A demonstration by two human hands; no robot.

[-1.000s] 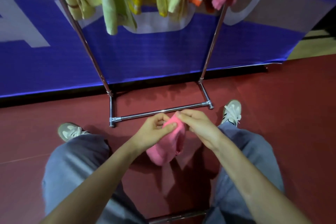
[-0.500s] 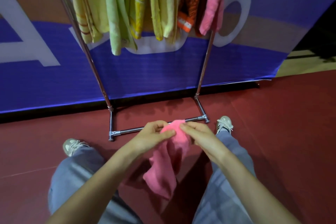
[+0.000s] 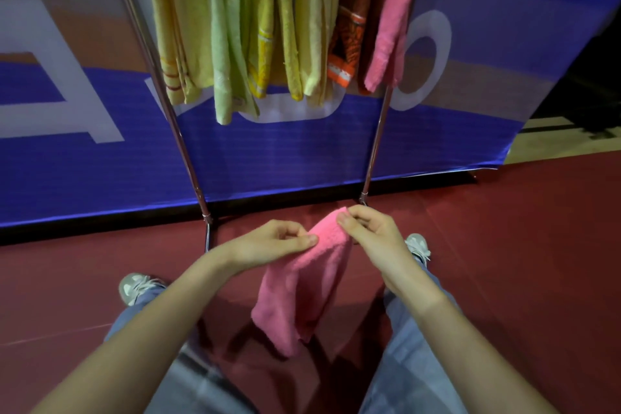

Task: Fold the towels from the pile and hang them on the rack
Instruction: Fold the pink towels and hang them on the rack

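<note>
A small pink towel (image 3: 302, 286) hangs down between my knees, held at its top edge. My left hand (image 3: 272, 242) pinches that edge on the left side, thumb against fingers. My right hand (image 3: 373, 232) pinches the edge's upper right corner. In front of me stands a chrome rack (image 3: 188, 158) with several towels hanging on it: yellow ones (image 3: 181, 27), a light green one (image 3: 225, 54), an orange patterned one (image 3: 346, 44) and a pink one (image 3: 393, 20) at the right end. The rack's top bar is out of view.
Behind the rack stands a blue banner (image 3: 302, 151) with white shapes. The floor (image 3: 521, 245) is dark red. My shoes (image 3: 134, 287) and grey trouser legs flank the towel. A metal bar (image 3: 205, 370) shows low between my legs.
The bunched pink towel has dropped open and now hangs long from both hands. My hands have risen and drawn slightly apart, and my view has tilted up toward the rack.
</note>
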